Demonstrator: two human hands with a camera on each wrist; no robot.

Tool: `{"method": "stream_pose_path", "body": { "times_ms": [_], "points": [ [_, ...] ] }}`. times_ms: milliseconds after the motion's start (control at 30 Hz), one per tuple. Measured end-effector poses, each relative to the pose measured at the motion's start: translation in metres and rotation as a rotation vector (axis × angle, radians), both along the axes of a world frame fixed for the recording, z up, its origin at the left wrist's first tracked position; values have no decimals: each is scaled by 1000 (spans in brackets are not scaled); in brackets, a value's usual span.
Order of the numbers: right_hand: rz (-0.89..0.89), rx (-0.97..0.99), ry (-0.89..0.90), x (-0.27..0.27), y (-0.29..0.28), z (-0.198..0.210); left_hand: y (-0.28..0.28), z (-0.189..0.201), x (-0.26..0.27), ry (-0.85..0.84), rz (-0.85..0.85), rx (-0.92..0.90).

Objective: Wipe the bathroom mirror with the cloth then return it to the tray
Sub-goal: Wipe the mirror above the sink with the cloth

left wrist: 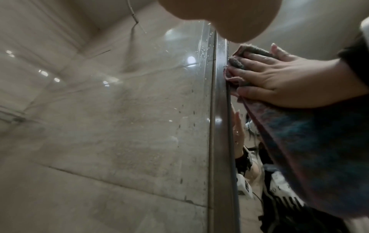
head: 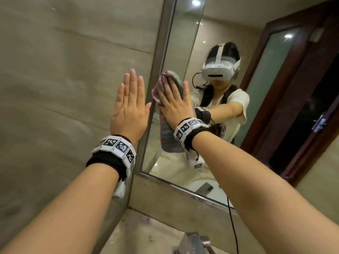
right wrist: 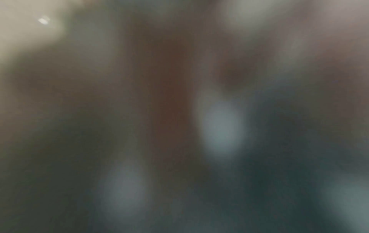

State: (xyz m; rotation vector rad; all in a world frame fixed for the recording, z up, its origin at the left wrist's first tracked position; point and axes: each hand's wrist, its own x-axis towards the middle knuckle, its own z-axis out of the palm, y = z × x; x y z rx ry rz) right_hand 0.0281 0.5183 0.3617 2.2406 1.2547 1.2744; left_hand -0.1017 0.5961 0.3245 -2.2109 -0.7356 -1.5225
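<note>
The wall mirror has a metal frame along its left edge. My right hand lies flat with straight, spread fingers on a pink-and-teal striped cloth and presses it onto the glass close to that edge. The cloth's lower part hangs below the right hand. Left of the frame, my left hand rests flat on the tiled wall with its fingers straight and together, holding nothing. The right wrist view is a close blur. No tray shows in any view.
A metal faucet and the stone counter lie below my arms. A black cable hangs down in front of the mirror's lower edge. The glass reflects a person in a headset and a dark wooden door.
</note>
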Motion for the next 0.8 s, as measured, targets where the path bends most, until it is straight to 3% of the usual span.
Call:
{"method": "stream_pose_path", "body": {
  "times_ms": [133, 300, 600, 800],
  "points": [
    [48, -198, -53, 9, -22, 2, -3, -2, -2, 20, 31, 5],
    [68, -208, -108, 25, -76, 7, -3, 0, -6, 84, -12, -17],
    [-20, 144, -65, 48, -168, -6, -8, 2, -11, 132, -113, -109],
    [-119, 394, -53, 44, -150, -41, -9, 3, -11, 111, -127, -133]
  ]
}}
